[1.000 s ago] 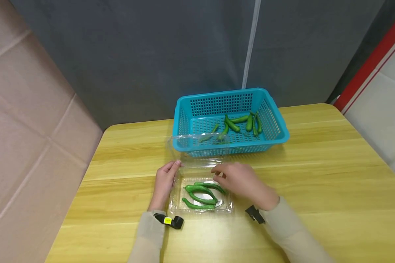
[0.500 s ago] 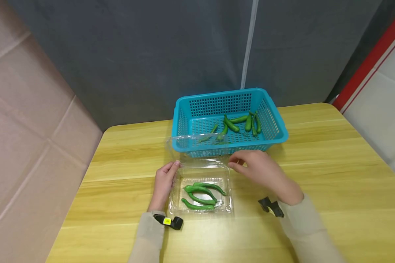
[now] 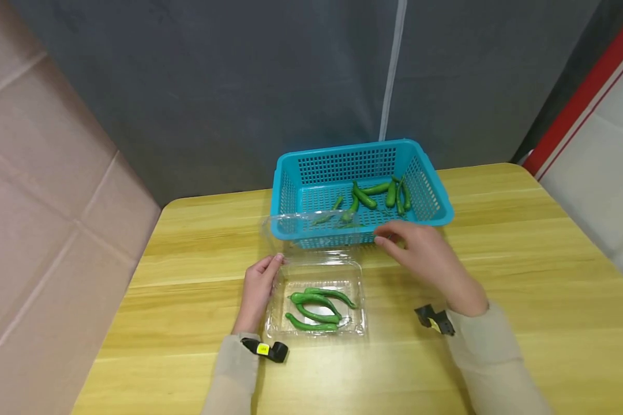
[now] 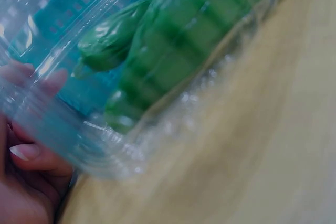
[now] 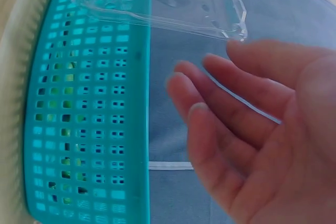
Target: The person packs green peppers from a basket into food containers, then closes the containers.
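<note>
1. On a dial laid over the head view, centred on the clear container (image 3: pixel 324 272) with 12 away from the person, the left hand (image 3: pixel 259 288) lies at 9 o'clock. Its thumb and fingers pinch the container's edge at about 10 o'clock; in the left wrist view some fingertips show only blurred, through the plastic.
2. The right hand (image 3: pixel 420 253) hovers at 2 o'clock, near the basket's front. The right wrist view shows its fingers loosely bent, spaced apart and holding nothing; the thumb and palm are partly cut off there.
3. The container sits on the wooden surface (image 3: pixel 197 253). Its raised lid (image 3: pixel 311 233) stands at 12 o'clock, overlapping the basket's near wall; whether they touch cannot be told, as the edges are faint.
4. Inside the container lie green peppers (image 3: pixel 311 298), apparently four, though they overlap. The left wrist view shows only cropped, blurred portions.
5. At 1 o'clock stands the blue basket (image 3: pixel 342 148), with loose peppers (image 3: pixel 365 197) inside, mostly toward its right half. The lid veils a few of them, so their number is uncertain.
6. Both sleeves (image 3: pixel 233 372) run out at the bottom of the head view.
</note>
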`<action>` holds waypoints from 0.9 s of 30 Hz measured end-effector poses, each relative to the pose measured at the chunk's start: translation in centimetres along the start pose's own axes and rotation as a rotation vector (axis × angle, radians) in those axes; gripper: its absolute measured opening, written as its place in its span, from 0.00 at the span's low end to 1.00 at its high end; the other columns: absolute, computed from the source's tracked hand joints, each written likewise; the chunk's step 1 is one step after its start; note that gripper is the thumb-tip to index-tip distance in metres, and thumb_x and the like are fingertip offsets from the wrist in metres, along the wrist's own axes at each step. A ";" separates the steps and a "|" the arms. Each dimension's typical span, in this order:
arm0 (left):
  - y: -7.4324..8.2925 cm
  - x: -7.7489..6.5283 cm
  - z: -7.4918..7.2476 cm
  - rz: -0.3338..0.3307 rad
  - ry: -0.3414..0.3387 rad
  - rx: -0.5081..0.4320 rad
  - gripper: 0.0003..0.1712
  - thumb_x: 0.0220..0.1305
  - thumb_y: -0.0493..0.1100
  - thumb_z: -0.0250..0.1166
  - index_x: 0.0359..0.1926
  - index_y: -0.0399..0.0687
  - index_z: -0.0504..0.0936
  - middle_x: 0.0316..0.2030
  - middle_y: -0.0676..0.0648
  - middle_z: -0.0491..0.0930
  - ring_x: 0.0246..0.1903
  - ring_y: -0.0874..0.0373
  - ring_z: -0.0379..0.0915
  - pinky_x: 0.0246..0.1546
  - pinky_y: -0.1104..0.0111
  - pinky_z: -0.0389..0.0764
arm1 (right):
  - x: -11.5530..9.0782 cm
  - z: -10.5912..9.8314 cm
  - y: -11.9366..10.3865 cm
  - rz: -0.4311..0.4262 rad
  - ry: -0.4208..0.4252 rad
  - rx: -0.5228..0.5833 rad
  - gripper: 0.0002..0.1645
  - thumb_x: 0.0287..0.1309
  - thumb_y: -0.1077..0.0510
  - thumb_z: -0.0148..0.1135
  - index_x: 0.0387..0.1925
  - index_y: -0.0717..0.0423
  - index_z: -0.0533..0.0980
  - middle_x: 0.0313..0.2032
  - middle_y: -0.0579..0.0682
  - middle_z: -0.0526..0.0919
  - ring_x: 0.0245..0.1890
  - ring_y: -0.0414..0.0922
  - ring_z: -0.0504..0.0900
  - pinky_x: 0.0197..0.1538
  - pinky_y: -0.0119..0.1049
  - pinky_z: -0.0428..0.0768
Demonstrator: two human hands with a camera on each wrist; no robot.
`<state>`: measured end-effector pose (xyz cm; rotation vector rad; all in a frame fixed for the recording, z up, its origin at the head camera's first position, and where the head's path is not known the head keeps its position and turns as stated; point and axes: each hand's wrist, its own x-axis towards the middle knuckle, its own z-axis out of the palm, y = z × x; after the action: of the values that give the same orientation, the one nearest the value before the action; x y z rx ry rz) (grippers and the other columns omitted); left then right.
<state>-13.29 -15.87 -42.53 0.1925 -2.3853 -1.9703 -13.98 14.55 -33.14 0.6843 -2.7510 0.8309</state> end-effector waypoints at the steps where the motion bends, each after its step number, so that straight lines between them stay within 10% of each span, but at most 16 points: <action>1: 0.0 0.0 -0.1 0.000 0.000 0.000 0.22 0.61 0.54 0.56 0.38 0.37 0.81 0.09 0.52 0.59 0.05 0.67 0.51 0.06 0.74 0.55 | 0.0 0.1 0.0 0.003 0.015 0.006 0.13 0.58 0.51 0.56 0.41 0.53 0.78 0.36 0.45 0.81 0.33 0.42 0.78 0.36 0.40 0.76; 13: -0.2 0.2 0.1 0.003 -0.003 -0.030 0.21 0.61 0.54 0.56 0.36 0.40 0.81 0.08 0.52 0.59 0.04 0.67 0.51 0.05 0.73 0.54 | 0.6 1.0 0.3 0.051 0.186 0.018 0.14 0.58 0.53 0.56 0.44 0.54 0.76 0.41 0.48 0.78 0.42 0.46 0.75 0.43 0.44 0.74; 27: 0.1 -0.1 0.0 -0.010 -0.003 -0.045 0.22 0.61 0.53 0.56 0.37 0.37 0.81 0.08 0.52 0.59 0.05 0.66 0.51 0.05 0.73 0.55 | 3.3 1.4 1.5 0.154 0.095 -0.020 0.14 0.59 0.52 0.54 0.44 0.53 0.76 0.43 0.50 0.76 0.40 0.47 0.75 0.40 0.45 0.73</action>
<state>-13.23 -15.81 -42.38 0.2005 -2.3438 -2.0271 -17.67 13.57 -34.01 0.4213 -2.7486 0.8417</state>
